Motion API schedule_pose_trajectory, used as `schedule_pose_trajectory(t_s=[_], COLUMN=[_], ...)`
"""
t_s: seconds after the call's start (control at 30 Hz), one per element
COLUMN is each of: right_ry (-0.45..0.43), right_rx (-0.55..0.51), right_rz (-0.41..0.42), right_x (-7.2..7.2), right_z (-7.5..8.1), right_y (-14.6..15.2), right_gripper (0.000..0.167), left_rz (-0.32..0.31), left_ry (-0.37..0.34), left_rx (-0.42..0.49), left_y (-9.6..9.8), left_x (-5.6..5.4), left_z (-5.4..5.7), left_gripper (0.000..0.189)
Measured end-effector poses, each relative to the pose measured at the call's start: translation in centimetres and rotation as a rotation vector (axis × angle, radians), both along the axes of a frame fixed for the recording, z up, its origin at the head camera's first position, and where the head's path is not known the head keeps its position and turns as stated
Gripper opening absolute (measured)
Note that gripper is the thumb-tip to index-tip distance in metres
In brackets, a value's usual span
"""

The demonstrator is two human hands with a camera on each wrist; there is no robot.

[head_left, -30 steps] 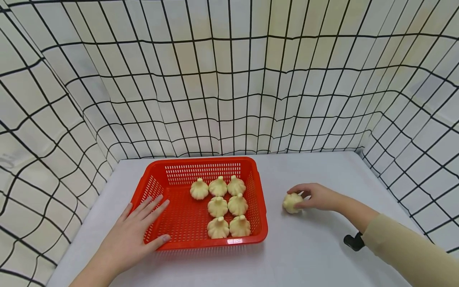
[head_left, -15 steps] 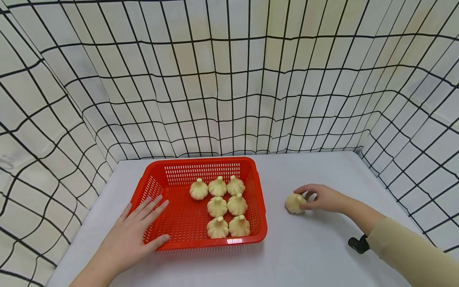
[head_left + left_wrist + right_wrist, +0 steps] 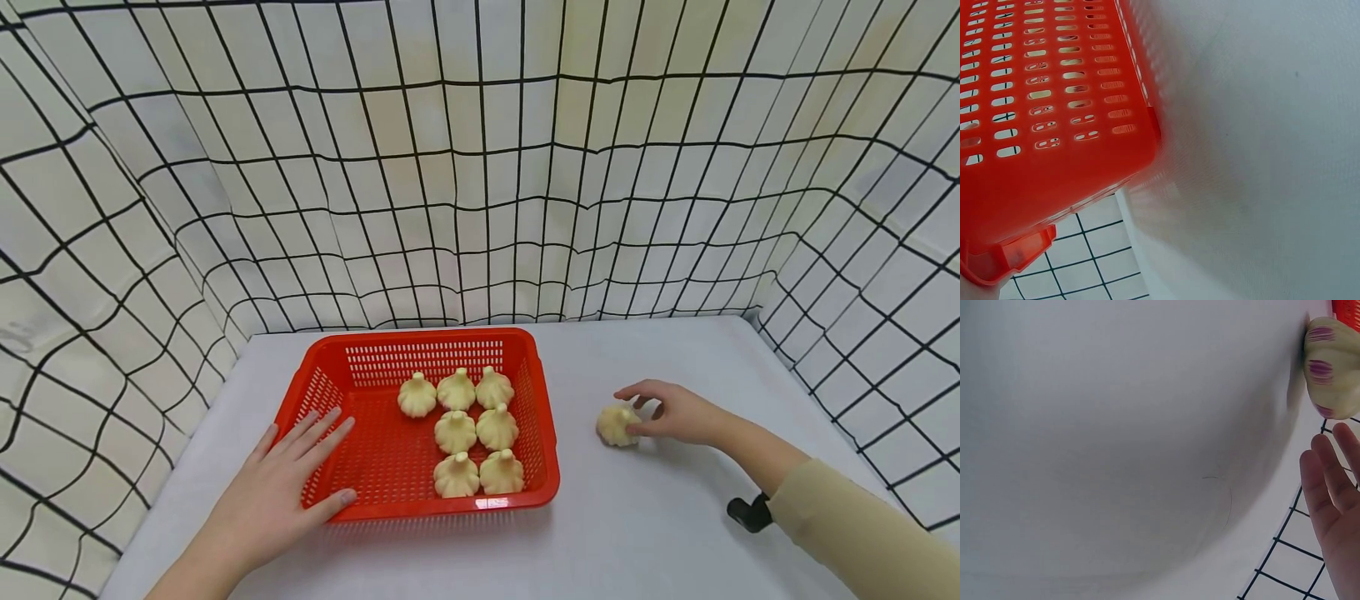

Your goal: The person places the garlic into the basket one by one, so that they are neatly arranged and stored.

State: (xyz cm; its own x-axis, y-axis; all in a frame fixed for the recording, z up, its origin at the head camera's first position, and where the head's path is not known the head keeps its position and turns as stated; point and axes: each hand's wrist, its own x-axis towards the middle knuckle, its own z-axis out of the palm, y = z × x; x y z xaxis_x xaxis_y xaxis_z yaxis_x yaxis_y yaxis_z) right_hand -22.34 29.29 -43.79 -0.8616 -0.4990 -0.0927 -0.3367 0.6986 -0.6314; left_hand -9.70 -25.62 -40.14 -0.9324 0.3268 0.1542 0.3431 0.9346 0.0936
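A pale garlic bulb rests on the white table to the right of the red basket. My right hand is at its right side, thumb by the bulb and index finger arched just above it. In the right wrist view, purple streaks mark the garlic's side, and the relaxed fingers stand apart from it. My left hand lies with spread fingers over the basket's front left corner, the thumb along the front rim. Several more garlic bulbs sit in rows in the basket's right half.
The white tabletop runs around the basket. Black netting over white cloth walls off the back and both sides. A black wrist device hangs below the right forearm.
The garlic bulb and my right hand shifted slightly right in the first half second. Since then the index finger has lifted a little off the bulb. My left hand stays put.
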Motion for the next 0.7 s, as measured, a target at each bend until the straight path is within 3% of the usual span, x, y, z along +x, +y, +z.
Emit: schedule_pose_trajectory(t_s=[0.17,0.37,0.7], right_ry=[0.045,0.157,0.308], right_rx=[-0.01,-0.002,0.063], right_rz=[0.014,0.037,0.013], right_x=[0.6,1.2,2.2], right_z=[0.3,0.7,1.1], right_y=[-0.1,-0.3,-0.8], right_gripper=[0.057,0.046,0.025], left_rz=[0.001,0.001,-0.002], left_ry=[0.001,0.002,0.006], left_rx=[0.0,0.0,0.005], left_y=[0.0,0.0,0.0], left_x=[0.0,0.0,0.0], left_z=[0.0,0.0,0.0], left_gripper=[0.088,0.088,0.088])
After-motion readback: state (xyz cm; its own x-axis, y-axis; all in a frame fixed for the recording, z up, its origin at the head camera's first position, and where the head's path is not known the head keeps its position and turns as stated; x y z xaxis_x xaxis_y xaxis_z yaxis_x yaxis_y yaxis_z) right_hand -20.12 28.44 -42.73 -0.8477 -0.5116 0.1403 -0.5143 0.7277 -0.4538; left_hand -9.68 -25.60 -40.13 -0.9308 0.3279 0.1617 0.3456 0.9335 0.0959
